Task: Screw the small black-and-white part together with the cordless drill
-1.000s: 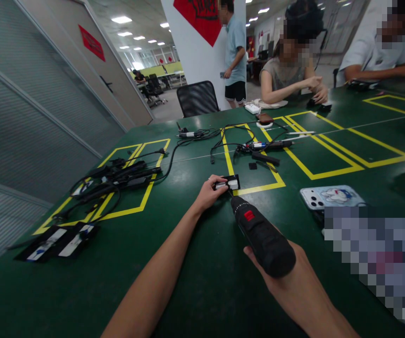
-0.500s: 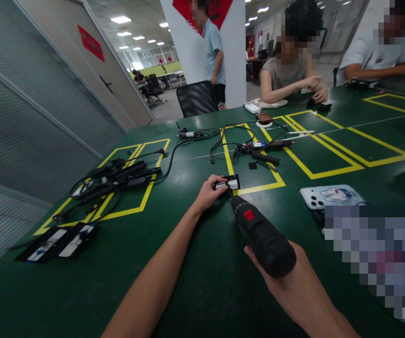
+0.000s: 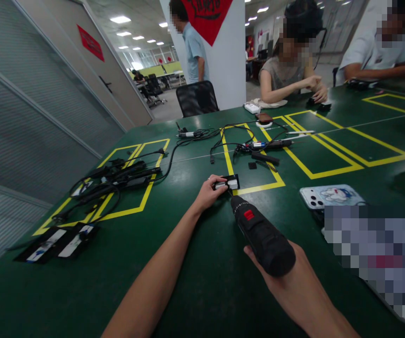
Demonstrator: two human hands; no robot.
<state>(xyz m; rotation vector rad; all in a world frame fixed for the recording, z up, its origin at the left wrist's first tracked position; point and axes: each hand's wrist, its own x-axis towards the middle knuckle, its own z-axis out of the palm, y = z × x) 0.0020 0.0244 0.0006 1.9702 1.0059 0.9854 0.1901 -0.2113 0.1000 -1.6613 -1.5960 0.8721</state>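
Note:
My right hand (image 3: 294, 267) is wrapped round a black cordless drill (image 3: 260, 234) with a red switch on top. The drill's bit points away from me and meets the near edge of a small black plate with white strips (image 3: 233, 183). My left hand (image 3: 211, 190) pinches that plate at its left end and holds it against the table. Its fingertips are close beside the bit. The exact spot under the bit is too small to make out, and the drill body hides its own handle.
Tangled black cables (image 3: 128, 176) and two black-and-white panels (image 3: 73, 241) lie to the left. Beyond the plate are a pen-like tool (image 3: 266, 144) and small black parts (image 3: 265, 158). A phone (image 3: 332, 196) rests at the right. A co-worker (image 3: 290, 80) sits across the green table (image 3: 195, 263).
My hands, the drill and the plate stay almost exactly in place. In the background, a standing person in a light blue shirt has moved to the left.

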